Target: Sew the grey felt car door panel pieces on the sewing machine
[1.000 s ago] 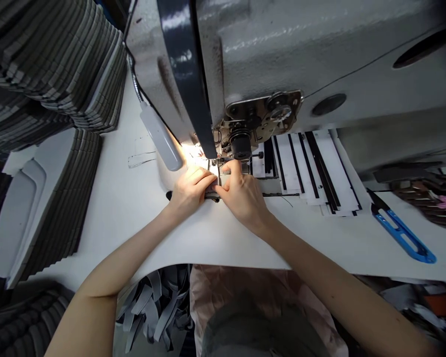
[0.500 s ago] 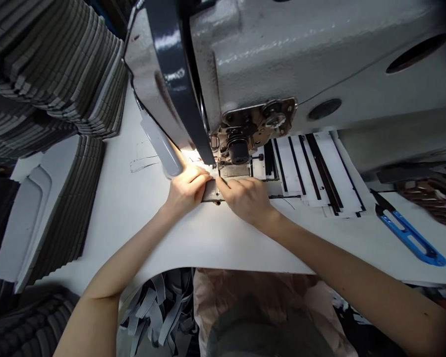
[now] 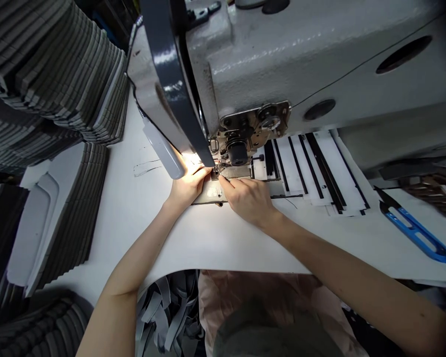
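A grey sewing machine stands over the white table, its lamp lighting the needle area. My left hand is just left of the presser foot, thumb and fingers closed together at its tip. Whatever they pinch is hidden by glare and by the fingers. To the right of the foot, my right hand rests with curled fingers, the index fingertip close to the needle. What it grips, if anything, does not show. Between both hands the metal needle plate lies exposed.
Stacks of grey padded pieces rise at the left. White strips with black edges lie right of the needle. Blue thread snips are on the right side. Loose thread lies left of the lamp. Grey fabric strips hang below the table edge.
The pale mesh fabric seen between my hands at the foot no longer shows there, and more needle plate is exposed. My left hand has shifted slightly away from the plate's front. The view has moved a little.
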The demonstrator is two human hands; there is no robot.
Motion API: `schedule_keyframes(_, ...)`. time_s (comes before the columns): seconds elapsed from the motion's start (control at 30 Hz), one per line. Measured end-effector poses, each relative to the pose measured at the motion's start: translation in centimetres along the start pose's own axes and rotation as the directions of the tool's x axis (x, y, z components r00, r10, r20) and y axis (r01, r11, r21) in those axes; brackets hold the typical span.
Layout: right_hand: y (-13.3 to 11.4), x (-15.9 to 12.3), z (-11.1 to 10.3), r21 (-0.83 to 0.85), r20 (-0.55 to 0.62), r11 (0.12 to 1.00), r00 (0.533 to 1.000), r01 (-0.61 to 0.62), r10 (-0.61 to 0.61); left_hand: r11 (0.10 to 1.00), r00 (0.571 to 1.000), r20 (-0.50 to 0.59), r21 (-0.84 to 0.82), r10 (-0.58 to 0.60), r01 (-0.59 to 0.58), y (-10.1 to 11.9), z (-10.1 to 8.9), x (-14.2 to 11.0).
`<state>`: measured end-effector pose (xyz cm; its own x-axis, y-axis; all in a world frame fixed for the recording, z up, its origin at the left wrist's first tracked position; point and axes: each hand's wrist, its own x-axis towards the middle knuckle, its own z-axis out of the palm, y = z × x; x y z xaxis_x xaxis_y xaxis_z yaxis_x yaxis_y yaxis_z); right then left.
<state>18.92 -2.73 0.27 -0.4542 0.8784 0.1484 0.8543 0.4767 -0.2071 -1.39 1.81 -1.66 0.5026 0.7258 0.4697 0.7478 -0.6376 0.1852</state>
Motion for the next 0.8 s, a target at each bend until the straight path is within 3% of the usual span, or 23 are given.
schedule_keyframes(0.23, 0.01, -0.19, 0.14, 0.001, 0.013, 1.000, 1.000, -0.009, 0.009, 0.994, 0.995, 0.037, -0.062, -0.088, 0.090, -0.48, 0.22, 0.29)
schedule_keyframes(0.6, -0.03, -0.14, -0.16, -0.009, 0.057, 1.000, 0.998, -0.003, 0.004, 0.990, 0.996, 0.080, -0.134, -0.033, 0.043, -0.80, -0.24, 0.41)
schedule_keyframes(0.8, 0.02, -0.44, 0.07, -0.015, 0.005, 1.000, 1.000, 0.021, -0.021, 0.991, 0.999, 0.038, -0.133, 0.002, 0.003, -0.74, 0.07, -0.19)
